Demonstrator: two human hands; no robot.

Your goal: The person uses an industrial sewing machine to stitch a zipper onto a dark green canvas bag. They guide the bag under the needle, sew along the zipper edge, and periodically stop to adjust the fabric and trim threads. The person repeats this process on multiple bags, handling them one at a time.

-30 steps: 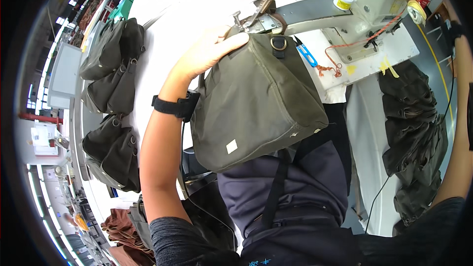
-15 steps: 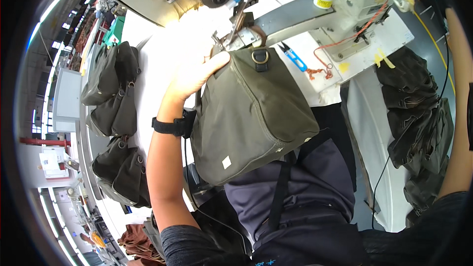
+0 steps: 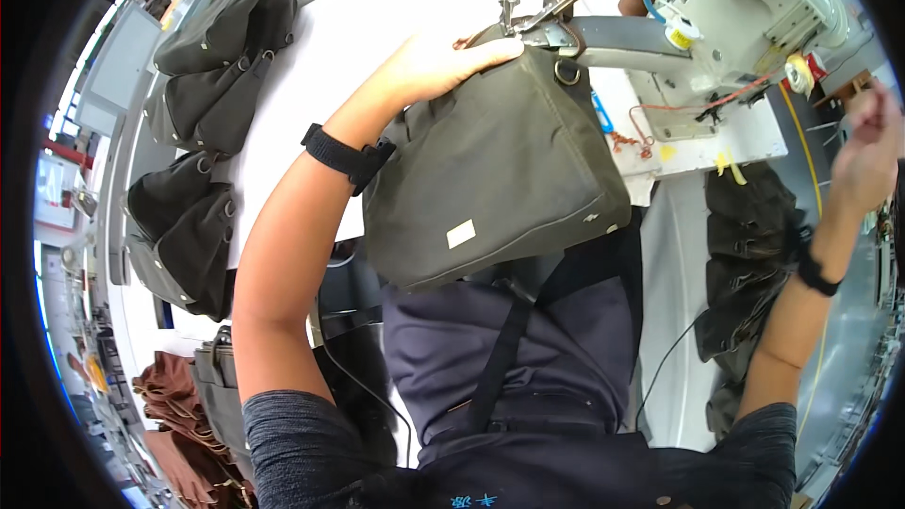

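A dark olive fabric bag [image 3: 490, 165] hangs tilted off the front of the sewing machine's narrow arm [image 3: 627, 38]. Its top edge lies by the presser foot [image 3: 514, 17]. My left hand [image 3: 438, 66] grips that edge, thumb on the near face and fingers mostly hidden behind it. A metal D-ring [image 3: 567, 72] sits on the bag's upper right side, and a small pale patch [image 3: 461, 234] shows low on its face. Far out to the right, my right hand [image 3: 865, 155] is raised away from the bag, its fingers bent and blurred.
Several similar dark bags [image 3: 226, 24] line the left side of the white table [image 3: 311, 75]. Blue-handled thread snips [image 3: 600, 113] lie right of the bag by orange thread [image 3: 627, 143]. More dark bags [image 3: 749, 236] hang at the right; brown pieces [image 3: 179, 396] are piled lower left.
My right hand has come into view at the right, raised. My left hand still grips the bag at the machine. The whole view has shifted and turned.
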